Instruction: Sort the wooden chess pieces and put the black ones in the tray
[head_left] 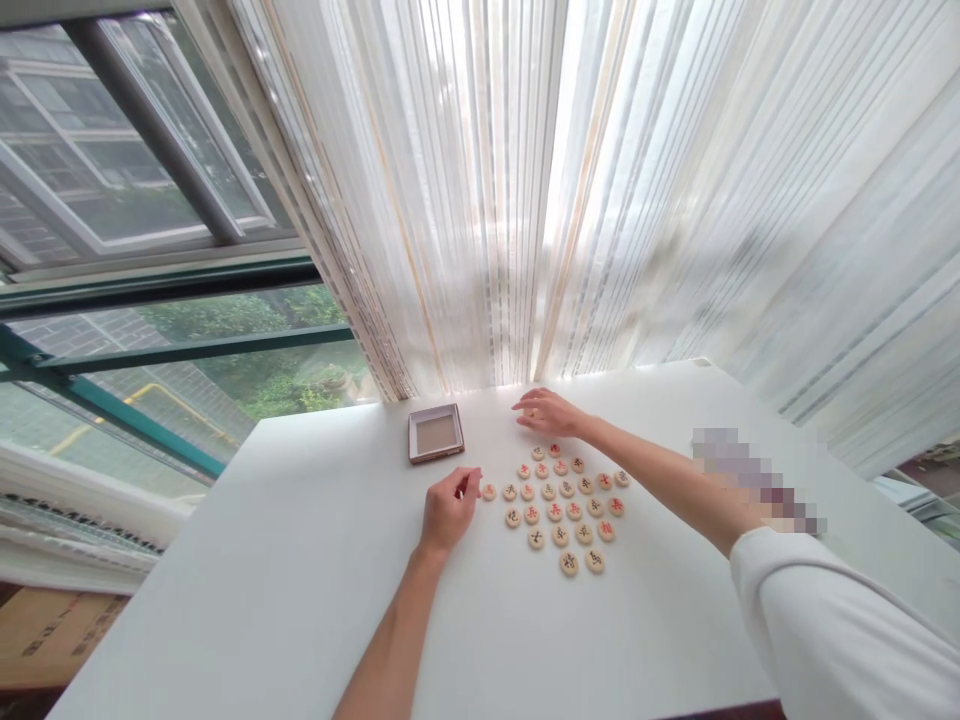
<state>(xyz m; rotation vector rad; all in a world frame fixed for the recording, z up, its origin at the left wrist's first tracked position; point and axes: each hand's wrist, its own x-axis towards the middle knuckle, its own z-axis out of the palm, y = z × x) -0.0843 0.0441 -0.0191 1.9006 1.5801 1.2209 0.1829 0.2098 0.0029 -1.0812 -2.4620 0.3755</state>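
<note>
Several round, pale Chinese chess pieces (555, 511) with red or black characters lie face up in rows on the white table (300, 560). My left hand (450, 508) rests at the left end of the rows, fingers curled together. Whatever is in those fingers, if anything, is hidden. Just right of its fingertips lies a red-marked piece (489, 492). Beyond the far end of the rows, my right hand (553, 412) hovers low with its fingers apart. Its palm side is out of sight. Nearest to it are a black-marked piece (538, 453) and a red-marked piece (554, 451).
A shallow open box (437, 436) stands at the table's back, left of my right hand. Sheer striped curtains (480, 200) hang along the far edge. At the left is a window (150, 150); a cardboard box (56, 635) sits below. A blurred-out object (754, 480) lies at the right.
</note>
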